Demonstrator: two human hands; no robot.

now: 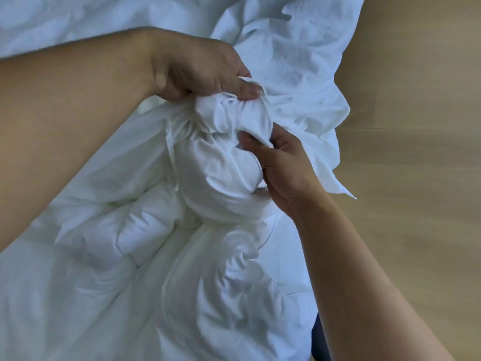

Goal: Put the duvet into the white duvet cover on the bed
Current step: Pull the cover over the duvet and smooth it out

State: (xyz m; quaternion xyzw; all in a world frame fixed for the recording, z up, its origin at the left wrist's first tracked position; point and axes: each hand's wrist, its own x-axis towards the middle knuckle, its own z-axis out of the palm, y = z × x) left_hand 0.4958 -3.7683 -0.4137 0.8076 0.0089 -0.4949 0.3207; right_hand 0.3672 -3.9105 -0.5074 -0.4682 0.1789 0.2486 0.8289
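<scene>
Duvet (161, 243) corner bunched between both hands, seen from the head camera.
Left hand (197, 69) pinches gathered white duvet cover (299, 74) cloth from above. Right hand (281, 162) has its fingers (250, 142) curled round the padded bundle, probably to pin a corner inside the cover. The remaining duvet lies heaped toward the person, beside the wooden floor (416, 126).

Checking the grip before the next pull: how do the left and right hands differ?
The left hand sits above the bunched fabric, knuckles up, fingers curled over its top; the right hand sits lower, thumb pinching the fabric's side. The left reaches in from the left edge, the right from bottom right. Both grip the same bunch.
</scene>
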